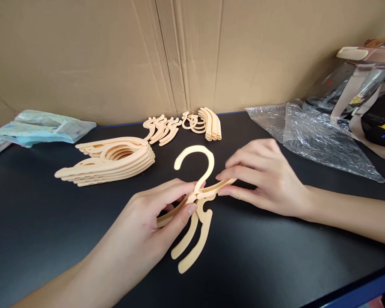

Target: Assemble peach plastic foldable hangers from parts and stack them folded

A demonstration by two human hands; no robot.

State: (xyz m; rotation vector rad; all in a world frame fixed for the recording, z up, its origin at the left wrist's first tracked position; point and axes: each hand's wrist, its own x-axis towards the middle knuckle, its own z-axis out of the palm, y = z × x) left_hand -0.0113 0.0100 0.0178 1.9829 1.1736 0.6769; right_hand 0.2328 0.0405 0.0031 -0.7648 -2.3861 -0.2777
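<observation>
A cream plastic folding hanger point(211, 164) is held between my two hands, its hook pointing up and away from me. My left hand point(162, 218) pinches it at the joint below the hook, thumb in front, with the left arm running under the palm. The fingers of my right hand point(263, 177) are closed on the outer end of the right arm. Below the joint, two curved cream pieces point(197, 244) show over the black table point(259, 261). Whether they are joined to the held hanger I cannot tell.
Folded cream hangers point(115, 171) are stacked at left. Small loose cream parts point(162, 128) and a bundle of curved arms point(210, 124) lie at the back. A light-blue packet point(41, 128) is far left; clear plastic wrap point(324, 137) and a strapped bottle point(365, 77) stand right. Cardboard point(115, 55) rises behind.
</observation>
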